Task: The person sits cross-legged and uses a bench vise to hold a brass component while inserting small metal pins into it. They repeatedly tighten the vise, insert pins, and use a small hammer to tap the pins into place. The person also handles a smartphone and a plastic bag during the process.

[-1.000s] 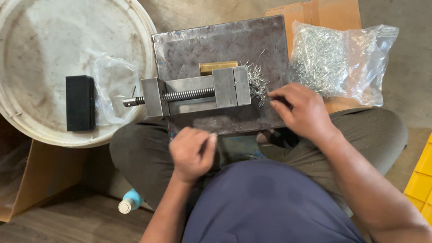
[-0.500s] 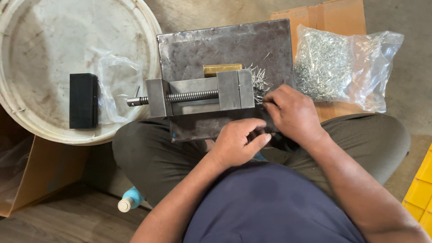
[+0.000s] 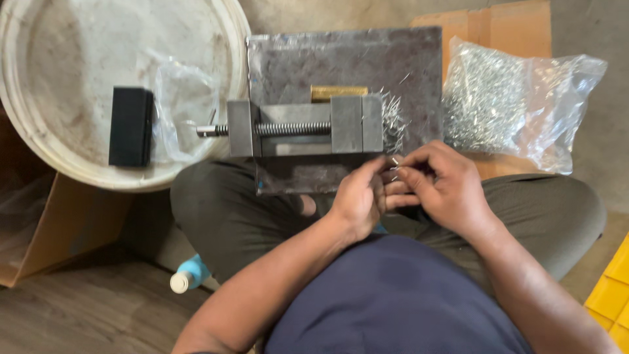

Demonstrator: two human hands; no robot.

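I count one vise (image 3: 304, 128) at 12 o'clock, one bag of pins (image 3: 517, 105); left hand (image 3: 359, 200) and right hand (image 3: 442, 187) each have their grip pinched on small pins (image 3: 395, 167), number unclear.

The left hand (image 3: 357, 200) has come up from the lap to meet the right hand (image 3: 442, 190) just below the vise (image 3: 304, 126); both now pinch small metal pins (image 3: 395, 167) between their fingertips.

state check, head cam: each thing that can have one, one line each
Vise: lying on steel plate, jaw gap hidden.
Bag of metal pieces: full, on cardboard.
Empty bag: crumpled, in tub.
Black block: flat in tub.
Left hand, right hand: together, pinching small metal pieces.
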